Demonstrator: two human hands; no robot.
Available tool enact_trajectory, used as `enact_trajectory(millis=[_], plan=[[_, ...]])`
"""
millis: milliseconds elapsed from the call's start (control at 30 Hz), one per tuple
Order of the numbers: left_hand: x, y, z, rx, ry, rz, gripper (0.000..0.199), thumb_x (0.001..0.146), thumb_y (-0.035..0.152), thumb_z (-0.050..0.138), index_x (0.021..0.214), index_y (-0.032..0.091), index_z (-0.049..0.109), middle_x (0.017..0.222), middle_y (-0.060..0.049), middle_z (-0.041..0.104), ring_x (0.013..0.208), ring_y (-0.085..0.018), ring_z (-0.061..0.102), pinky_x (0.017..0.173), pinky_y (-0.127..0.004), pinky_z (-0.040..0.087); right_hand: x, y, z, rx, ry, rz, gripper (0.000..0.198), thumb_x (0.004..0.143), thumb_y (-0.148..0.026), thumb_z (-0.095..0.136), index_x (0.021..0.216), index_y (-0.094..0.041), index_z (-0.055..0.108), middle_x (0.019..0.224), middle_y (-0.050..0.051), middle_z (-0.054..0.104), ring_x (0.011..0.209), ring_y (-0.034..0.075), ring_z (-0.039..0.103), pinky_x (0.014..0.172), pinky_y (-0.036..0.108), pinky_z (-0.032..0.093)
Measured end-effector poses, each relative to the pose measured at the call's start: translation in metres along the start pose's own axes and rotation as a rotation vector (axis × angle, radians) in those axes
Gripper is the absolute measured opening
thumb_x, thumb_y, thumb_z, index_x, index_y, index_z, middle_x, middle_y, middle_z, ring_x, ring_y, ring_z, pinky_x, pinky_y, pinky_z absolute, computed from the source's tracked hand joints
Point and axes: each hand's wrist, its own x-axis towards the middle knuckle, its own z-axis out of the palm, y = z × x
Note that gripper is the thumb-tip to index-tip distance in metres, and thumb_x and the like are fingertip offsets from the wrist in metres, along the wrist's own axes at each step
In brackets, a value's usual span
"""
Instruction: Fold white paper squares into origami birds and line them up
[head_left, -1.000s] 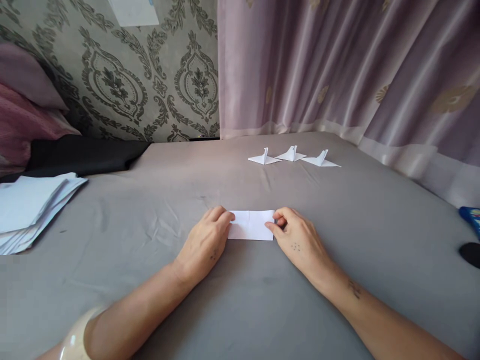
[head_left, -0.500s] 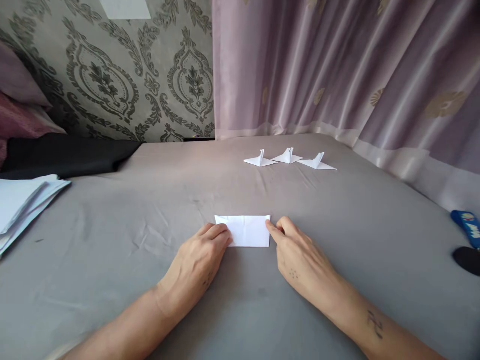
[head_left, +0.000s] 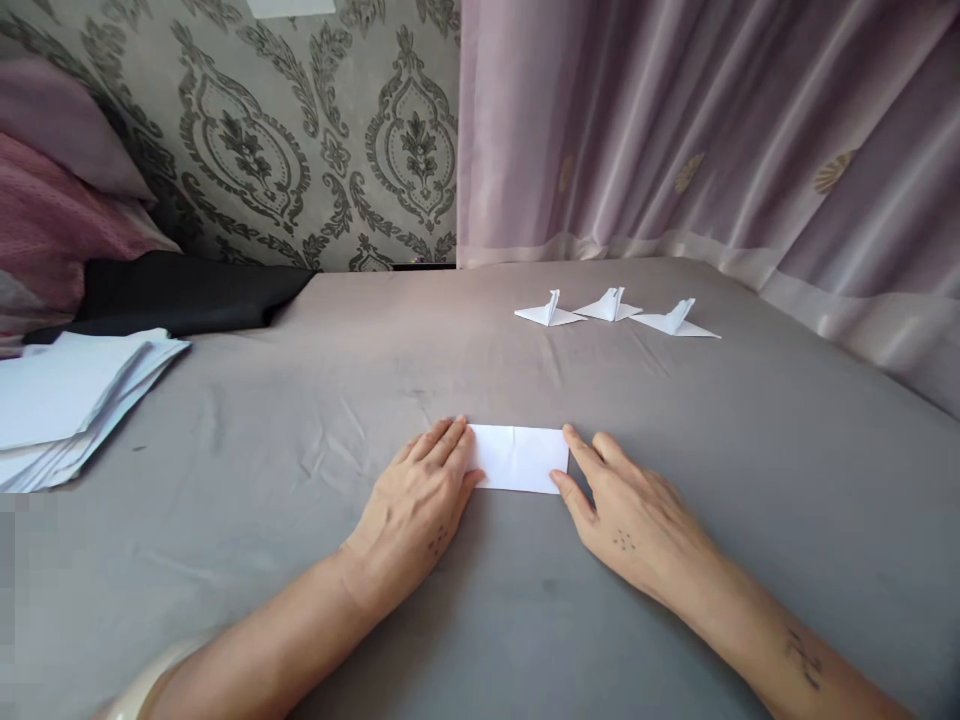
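A folded strip of white paper (head_left: pixel 519 460) lies flat on the grey cloth, with a short crease near the middle of its top edge. My left hand (head_left: pixel 424 480) rests over its left end, fingers stretched out and the thumb by the lower edge. At the other end is my right hand (head_left: pixel 630 500); its index fingertip touches the upper right corner and its thumb the lower right one, spread apart. That left end of the strip is hidden under my fingers.
Three folded white paper figures (head_left: pixel 613 305) stand in a row at the back right. A stack of white paper sheets (head_left: pixel 67 390) lies at the left, before a black cloth (head_left: pixel 187 290). A purple curtain (head_left: pixel 570 130) hangs behind the grey surface (head_left: pixel 510 620).
My left fingers have straightened out and moved up along the strip's left end. My right thumb has come out to the lower right corner. The view has shifted slightly left.
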Motion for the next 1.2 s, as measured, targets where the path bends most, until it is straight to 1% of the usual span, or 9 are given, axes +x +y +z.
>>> enact_trajectory(millis=[100,267,533,700,767,867,1067,1133,1200], plan=[[0.001,-0.004,0.005,0.007,-0.041,-0.043,0.055,0.101,0.04,0.025,0.141,0.005,0.042,0.15,-0.018,0.038,0.139,-0.031,0.035,0.11,-0.049,0.037,0.002,0.002,-0.005,0.004,-0.051,0.025,0.057,0.097,-0.045,0.031,0.146,-0.017,0.039,0.11,0.01,0.06,0.077,0.023,0.065,0.064,0.035,0.046],[0.005,-0.016,0.007,-0.089,-0.122,-0.073,0.065,0.098,0.052,0.028,0.147,0.01,0.034,0.154,-0.014,0.032,0.144,-0.031,0.026,0.113,-0.049,0.031,0.004,0.008,-0.015,0.118,-0.144,0.063,0.06,0.093,-0.052,0.037,0.147,-0.025,0.038,0.11,0.007,0.061,0.082,0.022,0.064,0.063,0.032,0.046],[0.008,-0.03,-0.003,-0.288,-0.21,-0.092,0.071,0.091,0.06,0.042,0.148,0.019,0.033,0.157,-0.009,0.026,0.146,-0.031,0.019,0.115,-0.049,0.027,0.006,0.023,-0.013,0.255,-0.143,0.019,0.068,0.086,-0.057,0.047,0.146,-0.028,0.039,0.1,0.005,0.061,0.071,0.018,0.06,0.058,0.03,0.045],[0.009,-0.028,0.001,-0.301,-0.101,-0.113,0.056,0.096,0.049,0.037,0.142,0.019,0.044,0.152,-0.011,0.038,0.142,-0.031,0.028,0.111,-0.053,0.031,0.008,0.023,-0.01,0.364,-0.04,0.021,0.049,0.096,-0.049,0.029,0.128,-0.029,0.061,0.086,0.004,0.062,0.066,0.018,0.058,0.058,0.03,0.044],[0.009,-0.028,0.005,-0.287,-0.053,-0.117,0.054,0.096,0.048,0.038,0.14,0.018,0.046,0.149,-0.012,0.042,0.14,-0.031,0.032,0.109,-0.055,0.033,0.009,0.019,-0.008,0.361,0.023,0.051,0.047,0.096,-0.046,0.032,0.124,-0.028,0.065,0.085,0.005,0.062,0.066,0.018,0.058,0.057,0.03,0.043],[0.009,-0.028,0.008,-0.279,-0.02,-0.096,0.053,0.095,0.048,0.043,0.138,0.019,0.048,0.147,-0.013,0.045,0.138,-0.032,0.035,0.106,-0.056,0.035,0.009,0.016,-0.003,0.31,0.072,0.078,0.045,0.091,-0.043,0.044,0.129,-0.026,0.062,0.083,0.005,0.062,0.065,0.018,0.057,0.056,0.03,0.042],[0.007,-0.021,-0.002,-0.237,0.048,-0.128,0.05,0.093,0.041,0.049,0.138,0.02,0.044,0.144,-0.014,0.045,0.13,-0.034,0.04,0.1,-0.054,0.038,0.008,0.02,-0.003,0.308,0.003,0.057,0.053,0.086,-0.049,0.05,0.135,-0.028,0.055,0.083,0.002,0.061,0.065,0.016,0.056,0.054,0.028,0.04],[0.007,-0.015,-0.006,-0.22,0.089,-0.068,0.042,0.095,0.032,0.047,0.136,0.022,0.046,0.14,-0.013,0.047,0.124,-0.032,0.042,0.097,-0.052,0.04,0.007,0.021,-0.005,0.305,-0.029,0.043,0.059,0.084,-0.052,0.052,0.138,-0.028,0.052,0.089,0.003,0.062,0.066,0.016,0.057,0.053,0.028,0.04],[0.008,-0.009,-0.008,-0.247,0.081,0.082,0.034,0.097,0.025,0.04,0.129,0.024,0.052,0.131,-0.011,0.054,0.117,-0.028,0.047,0.094,-0.047,0.042,0.005,0.021,-0.006,0.301,-0.059,0.031,0.063,0.083,-0.053,0.053,0.141,-0.028,0.048,0.095,0.003,0.063,0.069,0.017,0.059,0.054,0.028,0.041]])
